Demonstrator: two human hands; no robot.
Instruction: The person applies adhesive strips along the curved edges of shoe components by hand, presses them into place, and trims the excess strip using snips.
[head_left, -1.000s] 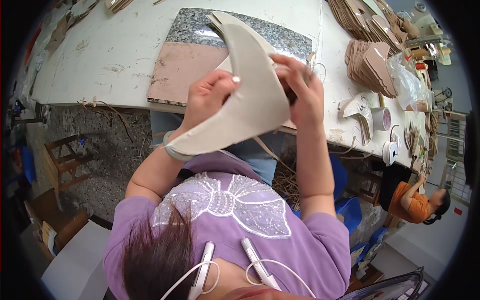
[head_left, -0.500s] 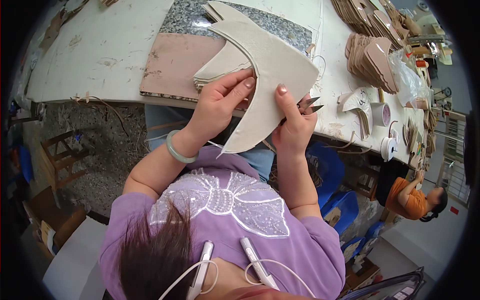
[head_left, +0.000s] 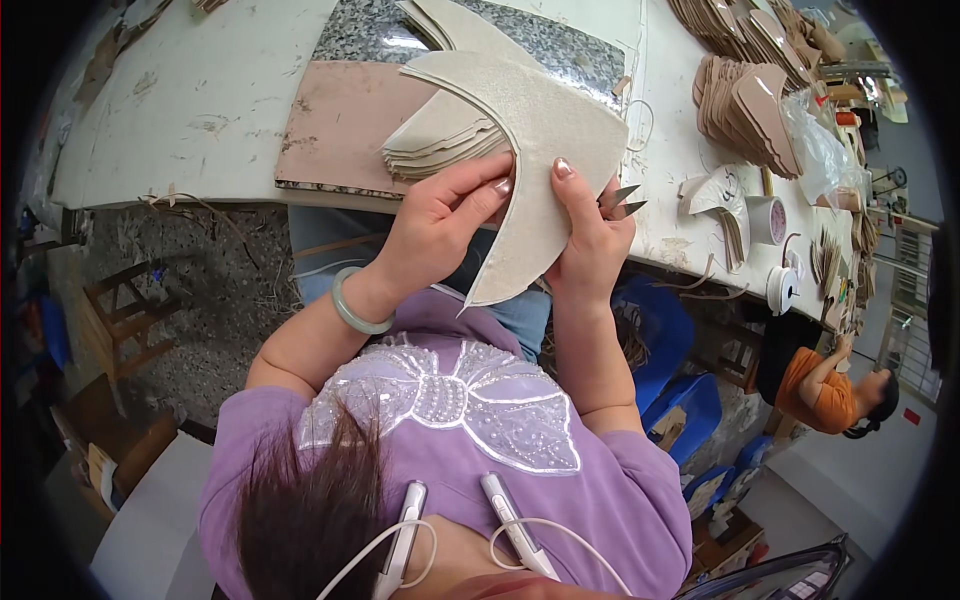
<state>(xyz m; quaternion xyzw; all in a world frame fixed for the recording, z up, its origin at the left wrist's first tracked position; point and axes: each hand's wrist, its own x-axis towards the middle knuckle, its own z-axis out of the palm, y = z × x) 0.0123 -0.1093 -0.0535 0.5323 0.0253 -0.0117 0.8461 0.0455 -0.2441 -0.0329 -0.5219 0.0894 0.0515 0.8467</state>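
Note:
My left hand [head_left: 440, 222], with a pale green bangle at the wrist, pinches the inner curved edge of a large beige crescent-shaped cut piece [head_left: 545, 150]. My right hand [head_left: 590, 245] grips the same piece from the other side, thumb on top. Small metal snips [head_left: 622, 202] stick out from under my right hand's fingers. The piece's pointed end hangs down toward my lap. Just behind my left hand, a stack of similar beige pieces [head_left: 440, 140] lies on a pink board [head_left: 335, 120] over a speckled stone slab [head_left: 370, 30].
A worn white table [head_left: 190, 100] runs across the top. Stacks of tan cut pieces [head_left: 750, 100] and two small spools [head_left: 770, 220] sit at the right. A person in orange [head_left: 825, 390] sits at the far right. Blue bins [head_left: 690, 405] stand below; a wooden stool [head_left: 120, 300] is at the left.
Both hands have brought the beige piece down from over the table and turned it, so its point now hangs toward my lap. My grip shifted to the inner curve.

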